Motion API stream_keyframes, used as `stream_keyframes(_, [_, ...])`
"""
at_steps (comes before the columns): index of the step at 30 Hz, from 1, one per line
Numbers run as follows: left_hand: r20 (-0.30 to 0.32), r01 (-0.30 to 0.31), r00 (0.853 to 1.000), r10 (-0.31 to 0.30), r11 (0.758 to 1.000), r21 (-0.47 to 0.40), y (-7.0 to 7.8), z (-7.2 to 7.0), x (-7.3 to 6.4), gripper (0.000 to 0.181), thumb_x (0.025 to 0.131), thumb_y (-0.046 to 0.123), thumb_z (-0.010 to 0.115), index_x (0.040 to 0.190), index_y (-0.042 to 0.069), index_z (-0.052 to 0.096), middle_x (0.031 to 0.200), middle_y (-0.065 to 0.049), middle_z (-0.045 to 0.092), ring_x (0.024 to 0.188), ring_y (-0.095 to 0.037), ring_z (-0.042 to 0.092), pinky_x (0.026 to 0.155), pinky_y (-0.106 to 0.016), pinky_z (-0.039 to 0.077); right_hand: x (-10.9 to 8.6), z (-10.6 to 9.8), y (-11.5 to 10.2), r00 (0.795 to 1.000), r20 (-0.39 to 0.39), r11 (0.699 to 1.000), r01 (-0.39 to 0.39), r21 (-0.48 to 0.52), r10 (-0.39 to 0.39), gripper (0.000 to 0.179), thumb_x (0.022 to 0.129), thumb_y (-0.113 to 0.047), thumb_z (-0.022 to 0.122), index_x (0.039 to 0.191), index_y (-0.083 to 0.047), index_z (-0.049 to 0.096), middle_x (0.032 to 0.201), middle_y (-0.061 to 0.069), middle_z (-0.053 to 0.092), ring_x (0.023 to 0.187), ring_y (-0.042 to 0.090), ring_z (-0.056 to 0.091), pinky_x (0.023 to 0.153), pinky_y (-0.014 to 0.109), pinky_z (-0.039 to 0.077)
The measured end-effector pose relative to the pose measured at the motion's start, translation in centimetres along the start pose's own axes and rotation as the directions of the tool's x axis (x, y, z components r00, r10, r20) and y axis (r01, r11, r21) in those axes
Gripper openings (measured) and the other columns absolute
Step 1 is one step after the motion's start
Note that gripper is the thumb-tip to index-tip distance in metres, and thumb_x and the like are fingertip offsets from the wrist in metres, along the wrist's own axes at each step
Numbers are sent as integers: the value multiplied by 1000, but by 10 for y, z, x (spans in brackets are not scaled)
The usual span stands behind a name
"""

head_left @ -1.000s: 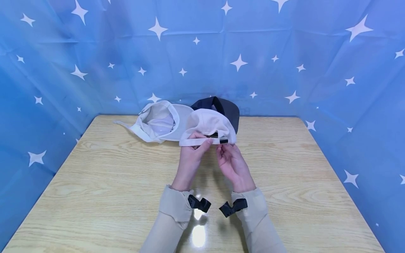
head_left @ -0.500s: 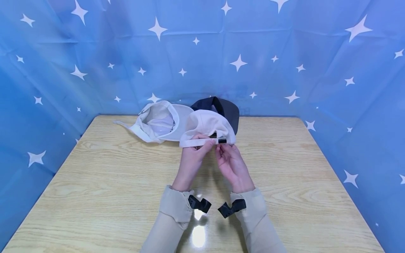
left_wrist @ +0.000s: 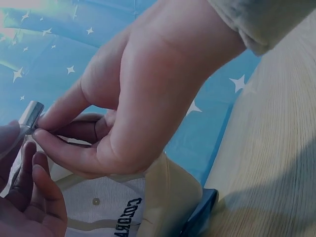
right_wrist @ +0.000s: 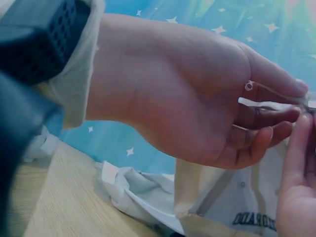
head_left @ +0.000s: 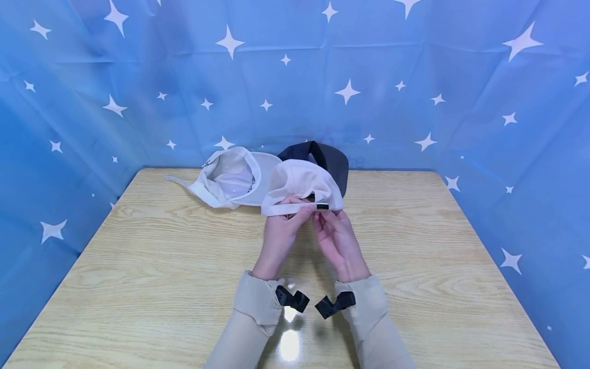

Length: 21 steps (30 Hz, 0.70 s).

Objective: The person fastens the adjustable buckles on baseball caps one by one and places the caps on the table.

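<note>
A white cap [head_left: 306, 177] is held up at the middle back of the table, its strap side facing me. Its strap [head_left: 278, 209] runs across the back opening to a shiny metal buckle [head_left: 322, 206]. My left hand [head_left: 280, 238] pinches the strap beside the buckle, thumb in front. At the buckle's other side, my right hand [head_left: 340, 246] pinches the strap end between thumb and forefinger, its other fingers loosely bent. The buckle [left_wrist: 31, 114] sits between both hands' fingertips in the left wrist view. Dark lettering [right_wrist: 254, 220] shows inside the cap in the right wrist view.
A second white cap [head_left: 203, 189] lies upturned to the left, its strap hanging loose. Behind the held cap is a black cap [head_left: 338, 161], partly hidden. A blue star-patterned cloth [head_left: 295, 82] stands around the wooden table [head_left: 438, 256].
The buckle has tilted and shifted slightly left. My right hand has moved a little left with it, and the left hand has shifted slightly right. The other caps have stayed put.
</note>
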<state>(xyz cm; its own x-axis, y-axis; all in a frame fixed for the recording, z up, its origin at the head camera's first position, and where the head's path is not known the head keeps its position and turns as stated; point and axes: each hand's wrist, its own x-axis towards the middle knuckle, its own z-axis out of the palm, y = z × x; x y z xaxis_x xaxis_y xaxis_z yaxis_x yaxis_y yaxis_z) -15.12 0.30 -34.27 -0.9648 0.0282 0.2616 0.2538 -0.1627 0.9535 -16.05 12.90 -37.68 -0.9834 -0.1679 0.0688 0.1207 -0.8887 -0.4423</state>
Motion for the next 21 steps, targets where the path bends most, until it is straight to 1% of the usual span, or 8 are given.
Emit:
stream_keyframes(4, [7, -23, 1000, 23, 1000, 12, 12, 1, -3, 13, 82, 11, 65, 84, 0, 60, 87, -5, 61, 80, -12, 50, 67, -24, 41, 0, 1, 1, 1000, 10, 1000, 14, -27, -14, 19, 85, 7, 53, 102, 1, 50, 97, 10, 56, 83, 16, 59, 77, 20, 47])
stream_keyframes(8, [3, -28, 1000, 28, 999, 42, 13, 1, -3, 13, 81, 12, 65, 88, 2, 61, 89, -4, 60, 80, -10, 50, 67, -22, 41, 0, 2, 0, 1000, 23, 999, 20, -41, -19, 19, 87, 6, 51, 104, 0, 49, 98, 10, 56, 85, 16, 60, 77, 19, 47])
stream_keyframes(10, [9, -28, 1000, 28, 999, 39, 12, 1, -2, 16, 81, 13, 66, 90, 1, 61, 91, -4, 60, 81, -10, 50, 69, -22, 42, 1, 1, -1, 999, 36, 1000, 17, -6, -17, 17, 88, 6, 48, 104, 0, 49, 97, 10, 57, 84, 16, 60, 75, 19, 48])
stream_keyframes(12, [20, -25, 999, 25, 1000, -1, 9, 0, -1, 17, 81, 12, 65, 93, 0, 60, 95, -5, 59, 85, -11, 51, 72, -23, 42, 1, -1, -2, 999, 48, 1000, 16, 24, -17, 16, 89, 6, 45, 103, 0, 50, 95, 10, 58, 82, 16, 60, 74, 18, 48])
stream_keyframes(14, [28, -15, 999, 17, 998, -61, 3, -2, 1, 18, 82, 11, 65, 94, -1, 60, 98, -7, 58, 87, -13, 51, 74, -25, 42, 1, -3, -4, 998, 61, 998, 8, 68, -12, 15, 90, 6, 44, 102, 0, 51, 94, 10, 59, 81, 16, 61, 73, 18, 49])
stream_keyframes(17, [27, 2, 1000, 2, 988, -153, -6, -5, 3, 18, 82, 11, 65, 95, 1, 60, 100, -8, 57, 91, -16, 49, 78, -27, 41, 1, -5, -5, 998, 62, 995, -1, 103, -5, 14, 90, 5, 44, 101, -1, 51, 93, 10, 59, 79, 17, 61, 71, 19, 49])
stream_keyframes(19, [17, 2, 1000, 1, 983, -185, -11, -7, 4, 17, 81, 12, 65, 95, 2, 61, 99, -8, 56, 92, -17, 49, 80, -28, 40, 1, -5, -6, 998, 56, 994, -7, 111, 1, 14, 90, 5, 45, 101, -1, 51, 93, 10, 60, 78, 17, 61, 71, 19, 49])
stream_keyframes(21, [3, -2, 1000, 3, 980, -197, -13, -9, 5, 17, 81, 14, 66, 94, 4, 60, 99, -8, 56, 94, -18, 49, 81, -28, 40, 1, -5, -6, 999, 44, 994, -10, 112, 5, 14, 89, 4, 47, 101, -1, 51, 93, 10, 60, 77, 16, 61, 70, 19, 49])
